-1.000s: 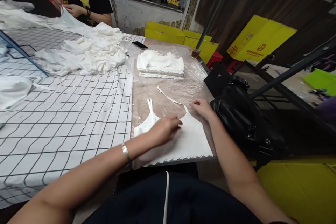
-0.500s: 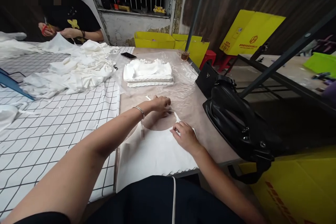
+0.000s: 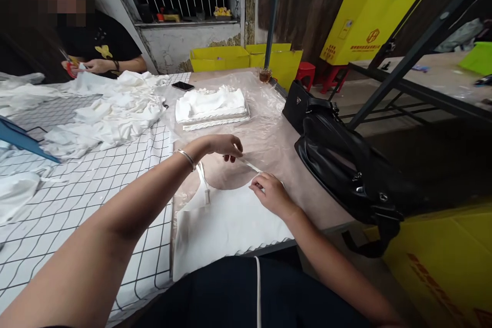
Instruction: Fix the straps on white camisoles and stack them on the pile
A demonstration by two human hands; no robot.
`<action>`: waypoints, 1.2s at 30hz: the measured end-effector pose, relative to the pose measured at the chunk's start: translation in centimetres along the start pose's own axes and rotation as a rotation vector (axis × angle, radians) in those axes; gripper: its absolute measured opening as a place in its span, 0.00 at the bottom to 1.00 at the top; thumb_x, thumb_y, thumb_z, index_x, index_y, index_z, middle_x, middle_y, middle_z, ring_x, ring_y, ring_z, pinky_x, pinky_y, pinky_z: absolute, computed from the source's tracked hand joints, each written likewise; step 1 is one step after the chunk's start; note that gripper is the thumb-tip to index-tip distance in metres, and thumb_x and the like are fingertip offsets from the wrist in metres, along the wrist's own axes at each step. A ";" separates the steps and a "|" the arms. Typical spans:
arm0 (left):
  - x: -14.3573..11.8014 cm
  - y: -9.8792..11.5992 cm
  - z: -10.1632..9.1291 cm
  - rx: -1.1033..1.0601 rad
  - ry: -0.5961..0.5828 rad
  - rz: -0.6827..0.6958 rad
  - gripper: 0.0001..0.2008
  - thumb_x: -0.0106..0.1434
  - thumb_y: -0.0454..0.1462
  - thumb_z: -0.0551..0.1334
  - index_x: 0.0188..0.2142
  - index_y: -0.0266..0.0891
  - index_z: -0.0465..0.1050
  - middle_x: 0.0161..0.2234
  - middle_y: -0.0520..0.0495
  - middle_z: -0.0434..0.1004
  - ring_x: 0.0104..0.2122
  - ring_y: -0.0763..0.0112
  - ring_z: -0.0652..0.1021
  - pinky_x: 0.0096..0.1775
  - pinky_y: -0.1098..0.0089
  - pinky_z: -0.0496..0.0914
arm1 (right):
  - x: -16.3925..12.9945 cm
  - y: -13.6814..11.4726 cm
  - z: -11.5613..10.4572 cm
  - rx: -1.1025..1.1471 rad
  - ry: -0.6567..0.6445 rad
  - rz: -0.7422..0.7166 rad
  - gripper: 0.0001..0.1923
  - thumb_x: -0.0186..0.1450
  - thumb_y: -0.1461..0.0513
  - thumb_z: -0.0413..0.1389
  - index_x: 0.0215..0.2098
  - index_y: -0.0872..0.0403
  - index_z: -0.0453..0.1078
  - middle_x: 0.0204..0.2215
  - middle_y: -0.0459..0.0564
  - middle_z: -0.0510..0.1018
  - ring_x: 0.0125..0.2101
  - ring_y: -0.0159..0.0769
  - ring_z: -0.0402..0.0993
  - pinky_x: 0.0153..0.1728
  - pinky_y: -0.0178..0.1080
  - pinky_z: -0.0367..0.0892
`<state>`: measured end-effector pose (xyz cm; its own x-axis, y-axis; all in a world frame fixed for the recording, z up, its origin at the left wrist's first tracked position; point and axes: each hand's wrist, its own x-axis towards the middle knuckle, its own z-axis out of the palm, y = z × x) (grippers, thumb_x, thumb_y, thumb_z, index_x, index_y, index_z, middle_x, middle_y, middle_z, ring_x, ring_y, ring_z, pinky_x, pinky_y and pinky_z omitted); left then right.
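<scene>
Wavy-hem cami (image 3: 226,223), thin strap (image 3: 252,165) pinched in L fingers (image 3: 236,150), R fingers (image 3: 261,181): grip unclear

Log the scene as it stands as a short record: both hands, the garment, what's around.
Left hand: pinching a thin white strap
Right hand: on the white garment, near the strap's base
Garment: laid out mostly flat
Beyond: folded white stack, phone
Left: white cloth heap
Right: black bag
</scene>
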<state>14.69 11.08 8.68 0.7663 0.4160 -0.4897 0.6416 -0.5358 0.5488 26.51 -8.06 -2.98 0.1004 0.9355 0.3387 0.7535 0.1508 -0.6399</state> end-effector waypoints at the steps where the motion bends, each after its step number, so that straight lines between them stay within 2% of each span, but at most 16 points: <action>1: -0.6 0.6 0.3 0.061 0.044 0.001 0.14 0.58 0.39 0.63 0.42 0.36 0.71 0.28 0.48 0.79 0.26 0.70 0.76 0.30 0.72 0.68 | 0.2 0.0 -0.1 0.063 -0.002 0.033 0.08 0.64 0.62 0.55 0.27 0.53 0.71 0.30 0.51 0.75 0.35 0.39 0.70 0.40 0.41 0.63; 3: -2.0 2.3 1.7 0.225 0.216 0.038 0.15 0.58 0.36 0.63 0.45 0.36 0.71 0.34 0.45 0.80 0.30 0.67 0.78 0.32 0.71 0.68 | 0.7 -0.2 -0.4 0.253 -0.007 0.177 0.13 0.66 0.55 0.54 0.27 0.53 0.73 0.31 0.52 0.77 0.35 0.40 0.71 0.40 0.42 0.64; 5: -3.5 4.2 4.0 0.384 0.388 0.120 0.13 0.60 0.33 0.62 0.45 0.36 0.71 0.35 0.43 0.80 0.34 0.64 0.79 0.34 0.70 0.69 | 1.4 -0.6 -1.0 0.554 -0.038 0.387 0.23 0.66 0.46 0.51 0.29 0.54 0.74 0.29 0.52 0.78 0.32 0.38 0.72 0.36 0.41 0.66; 6: -4.4 5.1 5.2 0.424 0.422 0.174 0.14 0.60 0.32 0.61 0.46 0.36 0.71 0.35 0.43 0.80 0.34 0.63 0.79 0.35 0.70 0.70 | 1.7 -0.8 -1.5 0.733 -0.070 0.483 0.26 0.65 0.43 0.50 0.29 0.55 0.74 0.28 0.53 0.78 0.31 0.38 0.72 0.33 0.40 0.66; 8: -6.1 6.5 6.9 0.372 0.351 0.294 0.14 0.61 0.32 0.61 0.47 0.36 0.71 0.33 0.43 0.80 0.34 0.63 0.80 0.35 0.69 0.71 | 2.2 -1.3 -2.6 1.069 -0.164 0.622 0.30 0.65 0.40 0.48 0.30 0.56 0.74 0.26 0.53 0.78 0.29 0.37 0.74 0.31 0.39 0.67; 10: -7.4 7.0 7.3 0.221 0.272 0.379 0.12 0.63 0.33 0.59 0.46 0.37 0.72 0.35 0.44 0.81 0.34 0.65 0.80 0.36 0.70 0.72 | 2.2 -1.8 -3.9 1.309 -0.233 0.708 0.27 0.67 0.42 0.48 0.31 0.55 0.73 0.26 0.51 0.79 0.29 0.37 0.75 0.33 0.39 0.70; 13: -7.4 6.3 6.3 0.117 0.397 0.375 0.16 0.62 0.29 0.55 0.47 0.38 0.74 0.46 0.42 0.79 0.44 0.65 0.79 0.45 0.67 0.72 | 1.6 -2.6 -5.3 1.480 -0.267 0.785 0.21 0.71 0.50 0.47 0.37 0.55 0.74 0.30 0.51 0.81 0.32 0.35 0.77 0.40 0.40 0.71; 15: -6.0 5.4 5.9 0.177 0.431 0.356 0.23 0.59 0.26 0.56 0.53 0.39 0.72 0.57 0.41 0.71 0.55 0.61 0.73 0.54 0.61 0.67 | 1.1 -3.0 -5.7 1.504 -0.289 0.782 0.18 0.71 0.54 0.47 0.40 0.56 0.74 0.32 0.51 0.81 0.33 0.33 0.78 0.42 0.39 0.71; 17: -4.2 4.5 6.3 0.234 0.333 0.384 0.27 0.59 0.27 0.59 0.58 0.44 0.68 0.63 0.42 0.63 0.61 0.57 0.66 0.59 0.52 0.60 | 0.6 -3.4 -5.8 1.487 -0.288 0.767 0.15 0.71 0.57 0.48 0.39 0.56 0.73 0.30 0.50 0.81 0.31 0.33 0.78 0.41 0.39 0.72; 20: -1.5 3.8 7.7 0.202 0.252 0.456 0.19 0.62 0.31 0.60 0.51 0.48 0.74 0.62 0.46 0.66 0.61 0.55 0.66 0.60 0.45 0.53 | -0.1 -3.8 -6.0 1.443 -0.220 0.778 0.15 0.71 0.59 0.48 0.33 0.56 0.72 0.27 0.51 0.80 0.30 0.33 0.78 0.40 0.40 0.72; 23: 0.6 3.3 8.7 -0.018 0.271 0.508 0.09 0.61 0.33 0.61 0.39 0.42 0.80 0.53 0.46 0.76 0.54 0.60 0.73 0.59 0.55 0.59 | -1.3 -4.1 -6.6 1.393 -0.181 0.772 0.11 0.68 0.58 0.53 0.30 0.55 0.71 0.28 0.51 0.81 0.31 0.35 0.79 0.40 0.42 0.73; 26: 2.2 2.5 8.9 -0.362 0.340 0.470 0.08 0.60 0.33 0.63 0.37 0.36 0.81 0.45 0.43 0.80 0.46 0.65 0.77 0.50 0.67 0.68 | -3.3 -4.4 -7.4 1.319 -0.205 0.746 0.11 0.63 0.55 0.60 0.31 0.55 0.71 0.29 0.51 0.82 0.31 0.36 0.79 0.40 0.42 0.73; 28: 3.1 1.7 9.0 -0.514 0.366 0.400 0.08 0.58 0.34 0.64 0.37 0.35 0.81 0.40 0.44 0.81 0.40 0.68 0.78 0.44 0.70 0.70 | -4.8 -4.6 -7.8 1.253 -0.249 0.744 0.14 0.61 0.52 0.62 0.31 0.55 0.72 0.30 0.52 0.81 0.31 0.36 0.79 0.39 0.40 0.72; 33: 4.3 0.3 9.8 -0.624 0.395 0.230 0.11 0.57 0.38 0.65 0.36 0.34 0.82 0.23 0.50 0.77 0.23 0.75 0.72 0.29 0.73 0.68 | -7.5 -4.6 -8.3 1.172 -0.337 0.788 0.15 0.61 0.52 0.62 0.32 0.56 0.73 0.31 0.52 0.81 0.31 0.34 0.79 0.36 0.37 0.71; 36: 4.6 -0.1 10.1 -0.584 0.448 0.192 0.12 0.55 0.40 0.66 0.36 0.34 0.82 0.23 0.50 0.78 0.23 0.74 0.72 0.30 0.73 0.68 | -7.5 -4.3 -8.5 1.216 -0.335 0.805 0.14 0.59 0.54 0.65 0.35 0.56 0.73 0.32 0.51 0.81 0.31 0.33 0.79 0.36 0.36 0.72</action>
<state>17.75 5.63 -0.45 0.7265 0.6804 -0.0960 0.3142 -0.2047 0.9270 28.06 -18.44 3.14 -0.0612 0.8975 -0.4368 -0.4337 -0.4180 -0.7982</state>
